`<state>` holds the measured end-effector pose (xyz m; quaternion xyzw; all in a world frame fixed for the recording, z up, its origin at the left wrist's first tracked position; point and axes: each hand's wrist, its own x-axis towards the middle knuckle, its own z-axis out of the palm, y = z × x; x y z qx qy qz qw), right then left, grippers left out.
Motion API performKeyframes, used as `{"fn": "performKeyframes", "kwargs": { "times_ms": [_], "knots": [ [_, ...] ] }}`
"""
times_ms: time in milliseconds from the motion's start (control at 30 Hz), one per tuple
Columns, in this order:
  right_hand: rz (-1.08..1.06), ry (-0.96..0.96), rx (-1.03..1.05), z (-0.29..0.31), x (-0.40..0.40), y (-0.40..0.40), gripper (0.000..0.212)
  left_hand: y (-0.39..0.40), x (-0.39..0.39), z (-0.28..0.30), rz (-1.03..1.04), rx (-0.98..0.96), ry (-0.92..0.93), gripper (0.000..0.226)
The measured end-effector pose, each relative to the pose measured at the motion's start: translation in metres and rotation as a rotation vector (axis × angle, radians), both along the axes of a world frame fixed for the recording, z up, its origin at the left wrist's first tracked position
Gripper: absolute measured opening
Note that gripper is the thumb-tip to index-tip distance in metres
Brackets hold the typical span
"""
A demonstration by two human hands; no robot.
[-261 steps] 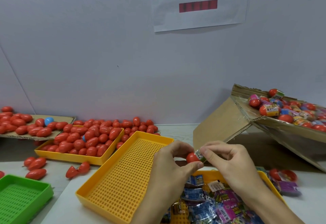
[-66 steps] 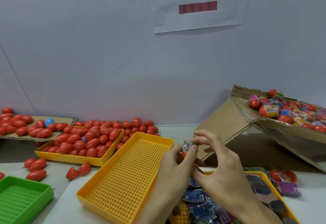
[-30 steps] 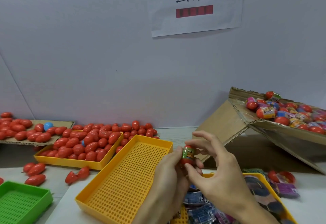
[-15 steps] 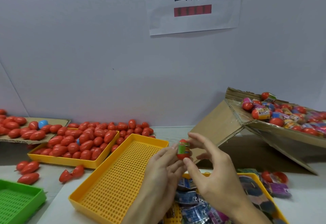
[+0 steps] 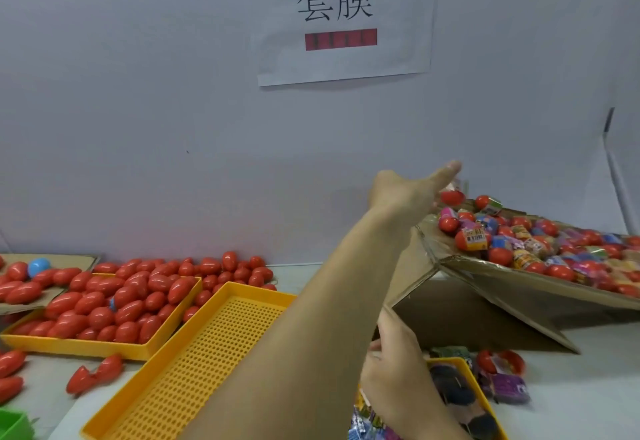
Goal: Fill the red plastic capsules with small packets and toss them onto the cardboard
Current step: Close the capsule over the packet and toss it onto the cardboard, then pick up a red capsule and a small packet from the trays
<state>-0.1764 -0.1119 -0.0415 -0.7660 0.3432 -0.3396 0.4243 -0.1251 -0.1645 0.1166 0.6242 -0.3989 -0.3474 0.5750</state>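
Note:
My left hand (image 5: 410, 193) is stretched far up to the right, at the near corner of the tilted cardboard (image 5: 519, 287). A red capsule (image 5: 452, 197) with a pale packet end on top sits at its fingertips, under the thumb, just above the pile of filled capsules (image 5: 519, 245). My right hand (image 5: 394, 370) hovers low over the small packets (image 5: 363, 422) in the yellow packet tray (image 5: 481, 399); its fingers are hidden behind my left forearm. Empty red capsules (image 5: 114, 301) fill another yellow tray at the left.
An empty perforated yellow tray (image 5: 207, 353) lies in front of me. Loose red capsules (image 5: 93, 372) lie on the table at the left, near a green tray (image 5: 14, 425). A flat cardboard sheet (image 5: 69, 261) holds more capsules. A paper sign (image 5: 343, 16) hangs on the wall.
The two hands held the capsule together in front of me. Now my left arm has swung up to the right with it, and my right hand has dropped to the packet tray.

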Motion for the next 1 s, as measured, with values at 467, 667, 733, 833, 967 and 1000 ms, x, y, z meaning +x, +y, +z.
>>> {"fn": "performKeyframes", "kwargs": {
  "times_ms": [467, 667, 733, 833, 967, 1000],
  "knots": [
    [0.077, 0.259, -0.176, 0.0, 0.005, 0.002, 0.025, 0.067, 0.224, -0.139, 0.386, 0.382, -0.906, 0.012],
    [0.102, 0.308, -0.232, -0.002, 0.007, -0.002, 0.031, 0.037, 0.244, -0.14, 0.299, 0.464, -0.991, 0.023],
    [0.099, 0.317, -0.24, -0.004, 0.007, -0.003, 0.03, 0.024, 0.241, -0.142, 0.275, 0.539, -0.998, 0.03],
    [0.091, 0.311, -0.248, -0.004, 0.006, -0.005, 0.03, 0.014, 0.239, -0.148, 0.285, 0.631, -1.031, 0.042],
    [0.065, 0.263, -0.23, -0.002, 0.005, -0.004, 0.029, 0.014, 0.232, -0.147, 0.399, 0.637, -1.096, 0.035],
    [0.05, 0.227, -0.226, -0.002, 0.004, -0.003, 0.029, 0.017, 0.228, -0.144, 0.436, 0.613, -1.117, 0.034]
  ]
}}
